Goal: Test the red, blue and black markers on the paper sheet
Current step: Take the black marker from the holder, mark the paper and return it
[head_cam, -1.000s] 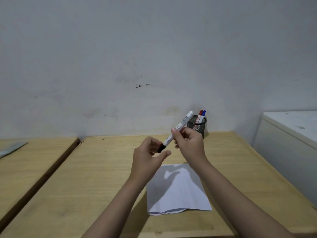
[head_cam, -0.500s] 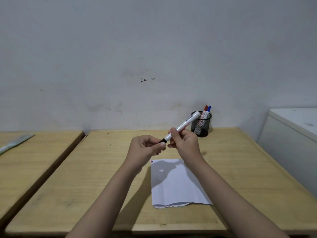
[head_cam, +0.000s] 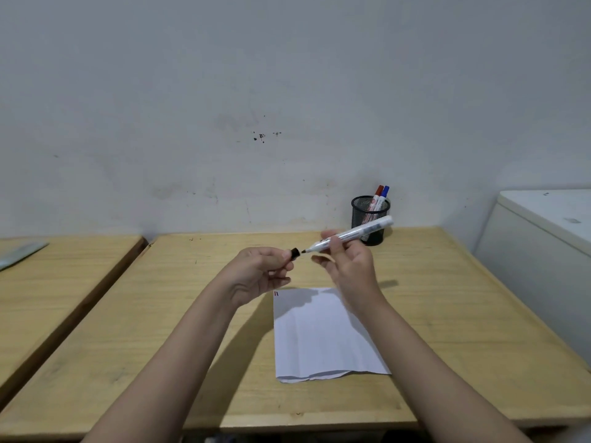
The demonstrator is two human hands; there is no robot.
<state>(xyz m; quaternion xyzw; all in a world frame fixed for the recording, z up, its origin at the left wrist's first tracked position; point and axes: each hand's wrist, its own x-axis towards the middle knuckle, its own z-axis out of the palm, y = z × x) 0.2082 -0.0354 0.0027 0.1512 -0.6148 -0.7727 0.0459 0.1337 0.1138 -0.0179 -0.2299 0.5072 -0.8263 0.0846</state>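
Note:
My right hand [head_cam: 350, 263] holds the white-bodied black marker [head_cam: 358, 233] above the desk, its bare black tip pointing left. My left hand [head_cam: 259, 273] pinches the marker's black cap [head_cam: 295, 252], a small gap away from the tip. Below both hands the white paper sheet [head_cam: 323, 334] lies on the wooden desk [head_cam: 447, 314], with small red and blue marks at its top left corner [head_cam: 276, 294]. The red marker [head_cam: 375, 197] and blue marker [head_cam: 383, 196] stand in a black mesh cup [head_cam: 367, 219] at the back right.
A second wooden desk [head_cam: 48, 282] stands to the left across a narrow gap, with a grey flat object [head_cam: 19, 252] on it. A white cabinet [head_cam: 543, 251] borders the desk on the right. A pale wall rises right behind the desk.
The cap has come off the black marker: my left hand pulled it left while my right hand kept the body. The marker now lies flatter.

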